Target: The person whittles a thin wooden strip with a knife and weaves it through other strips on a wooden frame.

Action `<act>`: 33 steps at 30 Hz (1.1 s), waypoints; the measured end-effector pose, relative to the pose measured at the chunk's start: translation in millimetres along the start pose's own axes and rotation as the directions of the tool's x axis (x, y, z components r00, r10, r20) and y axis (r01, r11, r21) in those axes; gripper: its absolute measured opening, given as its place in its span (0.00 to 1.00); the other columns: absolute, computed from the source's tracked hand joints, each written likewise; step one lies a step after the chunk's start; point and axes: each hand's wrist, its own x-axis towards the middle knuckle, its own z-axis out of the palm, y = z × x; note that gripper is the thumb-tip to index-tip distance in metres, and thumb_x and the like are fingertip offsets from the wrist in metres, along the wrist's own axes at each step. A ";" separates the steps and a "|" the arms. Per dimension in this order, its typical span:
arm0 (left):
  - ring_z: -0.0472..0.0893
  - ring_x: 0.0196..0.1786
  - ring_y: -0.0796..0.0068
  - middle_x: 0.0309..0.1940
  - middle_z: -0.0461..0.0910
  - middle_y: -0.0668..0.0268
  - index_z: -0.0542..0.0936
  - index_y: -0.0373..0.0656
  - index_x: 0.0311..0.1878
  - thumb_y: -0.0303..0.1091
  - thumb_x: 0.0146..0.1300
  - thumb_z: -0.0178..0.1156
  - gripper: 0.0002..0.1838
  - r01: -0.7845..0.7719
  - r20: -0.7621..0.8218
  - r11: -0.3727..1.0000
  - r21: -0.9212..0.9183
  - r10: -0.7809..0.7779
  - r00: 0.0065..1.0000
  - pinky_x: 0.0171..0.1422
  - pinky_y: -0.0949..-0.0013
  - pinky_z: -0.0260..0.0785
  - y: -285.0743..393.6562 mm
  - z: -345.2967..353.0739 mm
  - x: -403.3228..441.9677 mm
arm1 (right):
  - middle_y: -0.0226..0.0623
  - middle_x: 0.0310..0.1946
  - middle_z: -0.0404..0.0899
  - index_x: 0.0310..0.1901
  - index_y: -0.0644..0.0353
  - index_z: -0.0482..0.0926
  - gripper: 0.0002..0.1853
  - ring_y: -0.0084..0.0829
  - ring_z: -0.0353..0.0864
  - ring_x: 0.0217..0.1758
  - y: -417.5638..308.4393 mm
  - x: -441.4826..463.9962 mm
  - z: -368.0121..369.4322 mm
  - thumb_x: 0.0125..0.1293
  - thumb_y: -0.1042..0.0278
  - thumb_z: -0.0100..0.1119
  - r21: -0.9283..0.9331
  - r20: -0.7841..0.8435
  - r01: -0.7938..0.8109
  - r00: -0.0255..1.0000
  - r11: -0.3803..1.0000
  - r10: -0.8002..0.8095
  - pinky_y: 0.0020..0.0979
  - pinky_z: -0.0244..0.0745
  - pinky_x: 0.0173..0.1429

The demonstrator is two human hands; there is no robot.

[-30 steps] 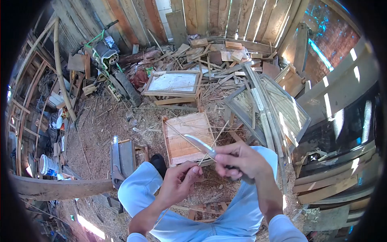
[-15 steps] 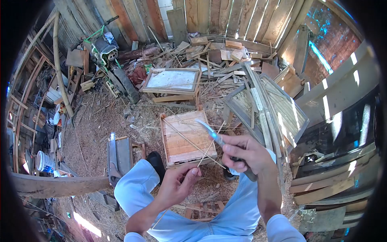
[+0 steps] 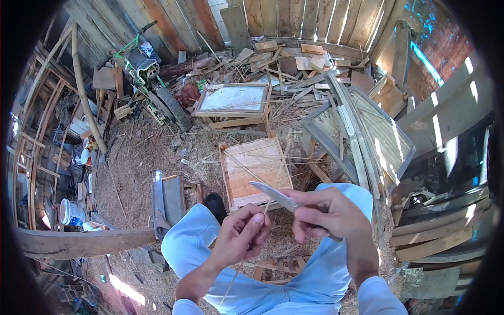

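My right hand is closed around the handle of a knife with a curved, pointed metal blade. The blade points left and lies close to a thin wooden strip. Pinched between the thumb and fingers of my left hand, that strip runs down past my wrist and up beyond the blade, where it blurs. Whether the edge touches it, I cannot tell. Just beyond my hands stands a low wooden stool with a plank top. Several thin strips lie across the stool.
A handsaw rests against a small dark-topped stool on the left. Farther off are a wooden frame with a white panel, a small motorbike and a heap of scrap wood. Long boards lean at right.
The knife has come down and turned flatter, bringing its blade nearer my left fingers. The whole view has shifted slightly, so the surroundings appear farther right.
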 end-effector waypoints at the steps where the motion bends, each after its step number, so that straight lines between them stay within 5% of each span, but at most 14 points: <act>1: 0.56 0.15 0.87 0.18 0.63 0.71 0.70 0.40 0.42 0.38 0.74 0.45 0.11 0.003 0.000 1.000 0.004 -0.003 1.000 0.14 0.79 0.47 -0.2 -0.9 -0.4 | 0.34 0.24 0.79 0.66 0.60 0.65 0.22 0.12 0.61 0.17 1.4 -0.6 1.0 0.71 0.72 0.48 0.005 0.000 0.002 1.000 1.000 -0.002 0.16 0.56 0.20; 4: 0.57 0.14 0.87 0.18 0.63 0.70 0.70 0.40 0.42 0.39 0.74 0.45 0.11 -0.033 -0.002 0.997 -0.067 0.033 0.999 0.13 0.80 0.48 4.4 -5.4 -4.2 | 0.32 0.24 0.79 0.66 0.59 0.64 0.22 0.13 0.62 0.18 4.2 3.7 6.3 0.72 0.71 0.47 -0.173 0.038 -0.047 0.998 0.984 0.054 0.17 0.60 0.23; 17: 0.52 0.14 0.88 0.16 0.59 0.74 0.71 0.39 0.39 0.38 0.72 0.48 0.12 0.049 0.073 0.997 -0.058 -0.045 0.996 0.14 0.81 0.43 7.0 0.1 -9.8 | 0.30 0.22 0.77 0.63 0.59 0.69 0.20 0.12 0.63 0.19 3.1 4.2 11.5 0.71 0.70 0.50 -0.079 0.100 -0.113 0.988 0.991 0.120 0.17 0.59 0.22; 22: 0.52 0.15 0.89 0.17 0.56 0.77 0.70 0.41 0.39 0.38 0.74 0.46 0.11 0.124 0.117 0.992 -0.031 -0.119 0.986 0.15 0.81 0.43 11.0 1.7 -5.8 | 0.30 0.22 0.76 0.61 0.63 0.71 0.19 0.13 0.62 0.18 -0.6 4.7 -9.2 0.70 0.70 0.51 -0.029 -0.076 -0.030 0.997 0.999 0.028 0.16 0.56 0.19; 33: 0.51 0.15 0.90 0.16 0.56 0.78 0.71 0.41 0.39 0.39 0.73 0.47 0.12 0.108 0.093 0.991 0.076 -0.115 0.989 0.15 0.80 0.41 2.8 -2.6 -7.2 | 0.33 0.22 0.75 0.57 0.65 0.73 0.16 0.12 0.60 0.16 0.1 3.3 -7.1 0.70 0.70 0.51 0.081 0.012 -0.074 0.997 0.994 0.074 0.16 0.51 0.17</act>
